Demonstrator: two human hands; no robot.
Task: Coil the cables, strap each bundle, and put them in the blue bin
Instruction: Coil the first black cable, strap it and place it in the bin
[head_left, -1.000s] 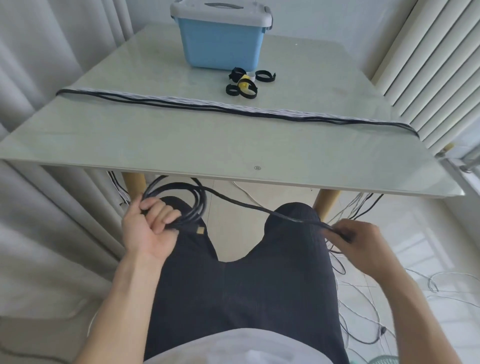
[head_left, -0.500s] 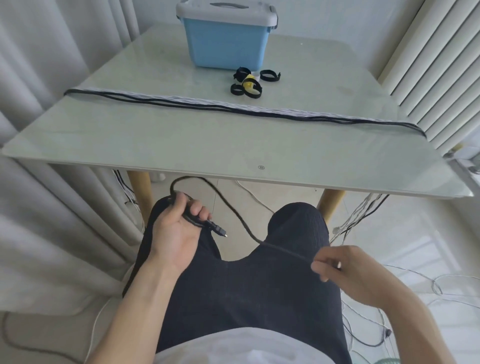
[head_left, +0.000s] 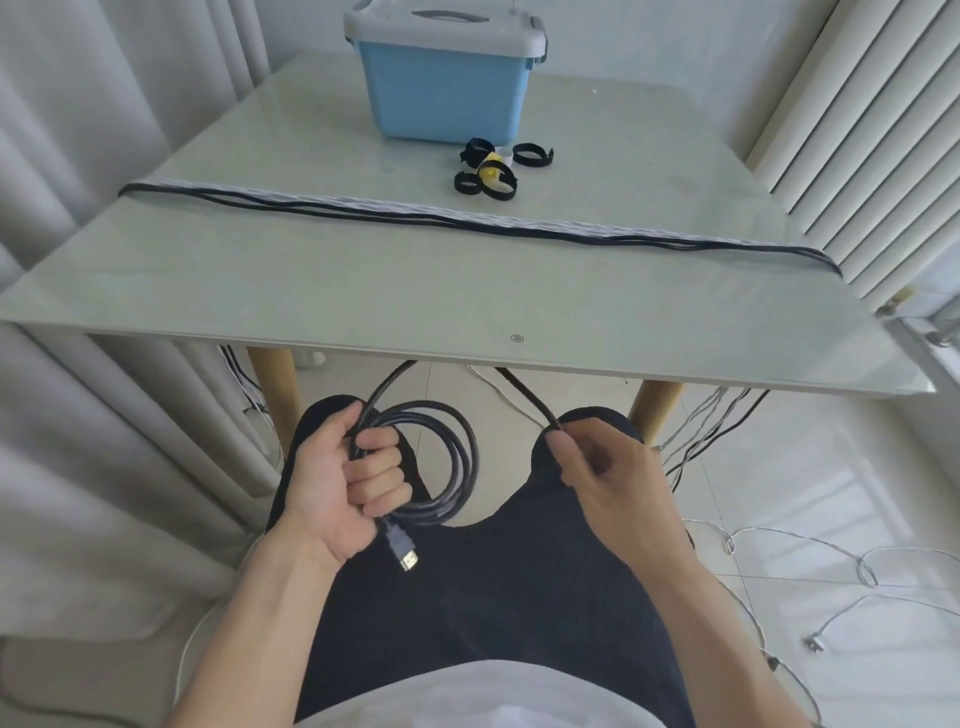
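I see the left hand (head_left: 349, 480) curled round a black cable (head_left: 457, 467), gripping several loops of it in a coil over the lap. The plug (head_left: 403, 552) hangs just below the fist, gold tip down. The right hand (head_left: 602, 478) pinches the same cable at thumb and forefinger, a bit to the right of the coil. Between the two hands the cable runs up under the table (head_left: 363, 301) edge and back down, so the top of that loop is hidden. Hands are apart, each clamped on the cable.

On the table: the bin (head_left: 441, 88), blue with a grey lid on, sits at the far side, middle. Just in front of it, slightly right, a small cluster of straps (head_left: 488, 174), black loops with one yellow piece among them; a separate black strap loop lies just right of the cluster. A bundle of cables (head_left: 467, 223), black and pale grey, lies stretched straight across the table from left edge to right edge, between the straps and me, ends dropping over both sides.

Floor at right: loose white wires (head_left: 831, 561) sprawled on the tiles. More cables hang by the right table leg (head_left: 652, 413). Curtains (head_left: 93, 156) left, a ribbed white panel (head_left: 857, 104) at right
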